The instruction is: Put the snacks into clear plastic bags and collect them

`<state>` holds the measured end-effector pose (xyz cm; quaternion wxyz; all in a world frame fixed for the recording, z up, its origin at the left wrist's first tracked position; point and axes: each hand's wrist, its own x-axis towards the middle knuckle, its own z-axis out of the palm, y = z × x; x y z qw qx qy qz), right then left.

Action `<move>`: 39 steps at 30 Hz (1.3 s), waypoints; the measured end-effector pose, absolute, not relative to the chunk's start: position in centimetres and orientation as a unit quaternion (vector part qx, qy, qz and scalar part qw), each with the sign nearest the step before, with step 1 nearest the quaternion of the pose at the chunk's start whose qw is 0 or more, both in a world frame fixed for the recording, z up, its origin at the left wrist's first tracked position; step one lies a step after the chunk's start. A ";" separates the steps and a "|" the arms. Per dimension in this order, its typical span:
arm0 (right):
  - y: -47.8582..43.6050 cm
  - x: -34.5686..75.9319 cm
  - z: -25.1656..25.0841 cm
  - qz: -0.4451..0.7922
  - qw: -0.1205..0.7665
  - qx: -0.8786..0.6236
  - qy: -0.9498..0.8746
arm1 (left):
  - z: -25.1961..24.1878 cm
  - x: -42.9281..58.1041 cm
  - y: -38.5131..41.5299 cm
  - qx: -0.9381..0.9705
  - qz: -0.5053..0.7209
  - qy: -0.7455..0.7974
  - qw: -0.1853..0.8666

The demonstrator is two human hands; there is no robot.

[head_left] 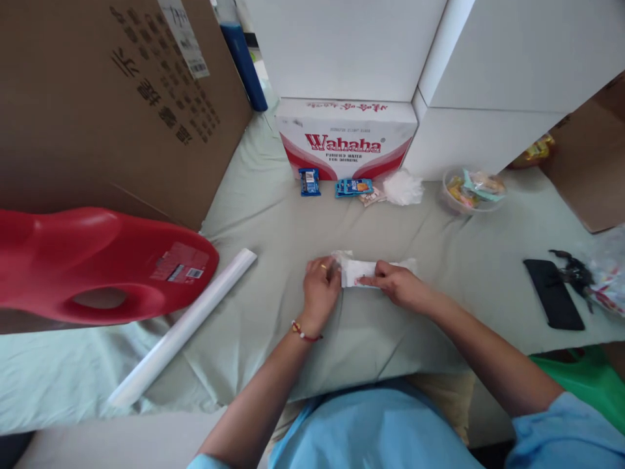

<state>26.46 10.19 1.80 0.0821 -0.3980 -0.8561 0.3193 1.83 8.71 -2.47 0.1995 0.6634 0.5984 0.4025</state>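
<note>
A white, soft-looking plastic packet (352, 273) lies on the cloth-covered table in front of me, with crinkled clear ends. At its left end my left hand (322, 290) is closed, thumb and fingers pinching the edge. My right hand (398, 285) grips the packet from the right, its fingers curled and the index finger stretched across the top face. Small red print shows near that fingertip. The right hand covers part of the packet, so what lies under its palm is hidden.
Behind stand a Wahaha water carton (346, 146), blue snack packets (353, 187), a crumpled white bag (403, 187) and a plastic bowl of snacks (472, 191). At left are a red jug (112, 260) and a white roll (188, 326). A black phone (553, 294) lies right.
</note>
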 end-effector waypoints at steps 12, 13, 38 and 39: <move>9.3 26.1 2.1 0.329 0.123 -0.393 -0.850 | 0.6 -4.0 11.6 0.694 0.364 0.479 0.396; 9.2 26.3 2.3 0.339 0.137 -0.390 -0.845 | 0.4 -4.4 11.4 0.663 0.380 0.512 0.392; 6.9 28.2 0.3 0.362 0.301 -0.424 -0.774 | 2.0 8.8 4.2 0.784 0.164 0.573 0.176; 7.1 28.7 0.0 0.335 0.332 -0.493 -0.731 | 1.8 8.9 3.8 0.795 0.141 0.570 0.154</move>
